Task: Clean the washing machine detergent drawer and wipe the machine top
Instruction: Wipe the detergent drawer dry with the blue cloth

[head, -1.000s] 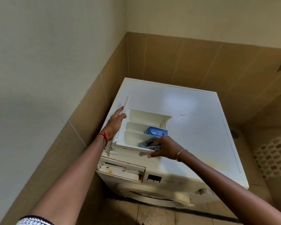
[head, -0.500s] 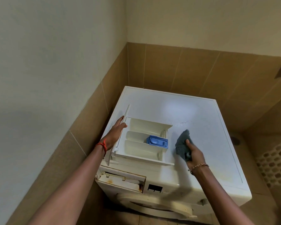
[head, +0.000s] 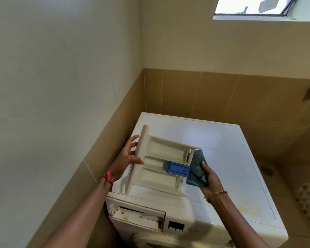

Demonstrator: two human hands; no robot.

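The white detergent drawer (head: pixel 156 165), with a blue insert (head: pixel 177 169), is out of the machine and tilted up above the washing machine top (head: pixel 231 158). My left hand (head: pixel 126 158) grips the drawer's front panel at its left end. My right hand (head: pixel 210 178) holds a grey-blue cloth (head: pixel 197 167) bunched against the drawer's right end. The open drawer slot (head: pixel 138 218) in the machine's front shows rust marks.
The machine stands in a corner, with a tiled wall (head: pixel 100 169) close on the left and another behind it. A window (head: pixel 267 8) sits high on the back wall. A floor drain (head: pixel 267 170) and patterned floor lie to the right.
My left hand has lifted and tilted the drawer off the machine top. My right hand took the cloth out of the drawer, swung right, then came back to the drawer's right end.
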